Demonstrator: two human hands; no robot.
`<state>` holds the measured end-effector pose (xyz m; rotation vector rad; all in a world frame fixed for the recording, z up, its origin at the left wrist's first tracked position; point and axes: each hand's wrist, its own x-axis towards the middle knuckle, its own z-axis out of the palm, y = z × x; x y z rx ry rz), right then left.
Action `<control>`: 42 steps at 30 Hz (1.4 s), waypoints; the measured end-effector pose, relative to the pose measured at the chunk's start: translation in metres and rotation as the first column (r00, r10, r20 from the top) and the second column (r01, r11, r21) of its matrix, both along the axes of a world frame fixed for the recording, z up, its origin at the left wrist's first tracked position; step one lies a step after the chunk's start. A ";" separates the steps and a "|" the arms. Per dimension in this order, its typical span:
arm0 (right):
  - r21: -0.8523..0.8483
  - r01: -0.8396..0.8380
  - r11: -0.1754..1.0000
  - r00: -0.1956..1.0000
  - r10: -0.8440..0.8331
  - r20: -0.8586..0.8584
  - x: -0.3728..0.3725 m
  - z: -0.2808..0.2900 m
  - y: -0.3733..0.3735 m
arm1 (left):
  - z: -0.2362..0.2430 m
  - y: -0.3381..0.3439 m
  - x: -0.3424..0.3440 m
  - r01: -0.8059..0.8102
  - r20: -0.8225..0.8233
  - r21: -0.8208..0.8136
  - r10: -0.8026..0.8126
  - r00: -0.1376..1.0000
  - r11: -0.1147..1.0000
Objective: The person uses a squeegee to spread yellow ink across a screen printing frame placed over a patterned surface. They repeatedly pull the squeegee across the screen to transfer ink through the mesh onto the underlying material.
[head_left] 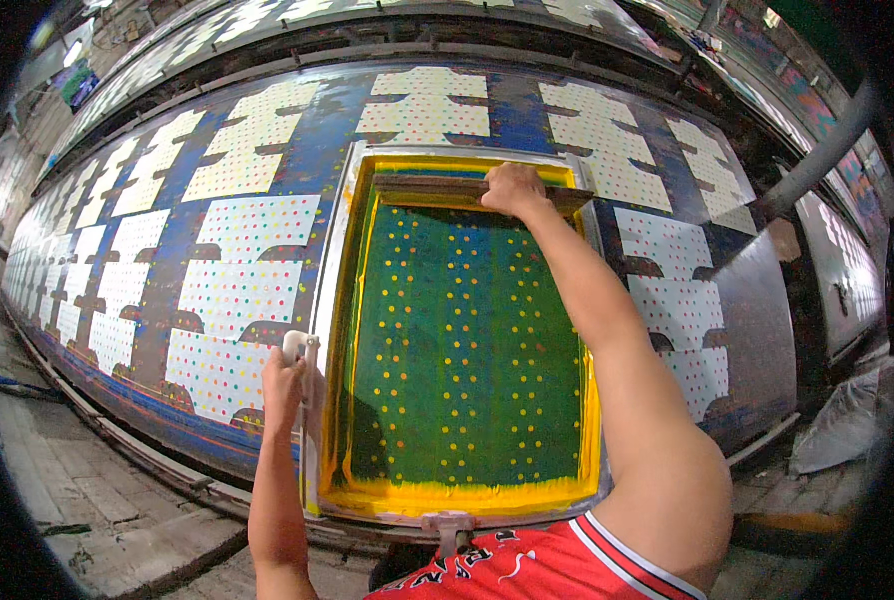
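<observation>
We have a screen frame (333,290) in the centre of the picture, lying over a long counter (757,300) that curves across the whole view. Its green mesh (467,350) carries rows of small yellow dots, and yellow paint (467,495) lies thickest along the lower edge, with more streaked up both sides.

Our right hand (515,190), at the upper centre, is clenched over the top of a squeegee (417,187); this long, dark brown bar sits crosswise near the frame's upper end. We cannot tell how firmly its lower edge meets the mesh. Our right forearm passes over the frame's right side. Our left hand (282,380), left of centre, is closed around a pale handle (294,346) on the frame's left side.

At the bottom centre we see a metal bracket (450,530) on the frame's near edge, just above our red jersey (527,565). White pieces (242,290) with coloured dots lie in columns to the left and right of the frame, and cream dotted pieces (422,105) lie along the top. A clear plastic sheet (847,415) hangs crumpled at the lower right.
</observation>
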<state>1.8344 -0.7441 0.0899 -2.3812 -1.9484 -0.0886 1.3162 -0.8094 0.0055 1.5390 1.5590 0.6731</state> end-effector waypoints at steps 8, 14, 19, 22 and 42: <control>-0.063 -0.026 0.998 1.000 0.027 0.009 -0.094 0.002 -0.140 | -0.003 0.005 -0.006 0.059 -0.061 0.016 -0.058 0.996 0.998; -0.151 -0.032 0.988 0.997 0.021 -0.070 -0.190 0.013 -0.282 | -0.009 0.010 -0.006 0.062 -0.087 0.006 -0.061 0.994 0.998; -0.101 -0.035 0.994 0.989 0.021 -0.144 -0.260 0.003 -0.378 | -0.024 0.021 -0.009 0.131 0.061 -0.024 -0.130 0.990 0.991; 0.056 -0.047 0.997 0.983 0.056 -0.173 -0.289 0.001 -0.417 | -0.039 0.031 -0.014 0.160 0.094 0.007 -0.160 0.983 0.987; 0.337 0.618 0.711 0.785 -0.534 -0.314 -0.183 0.024 -0.484 | -0.027 0.035 -0.008 0.275 -0.148 0.136 -0.255 0.956 0.952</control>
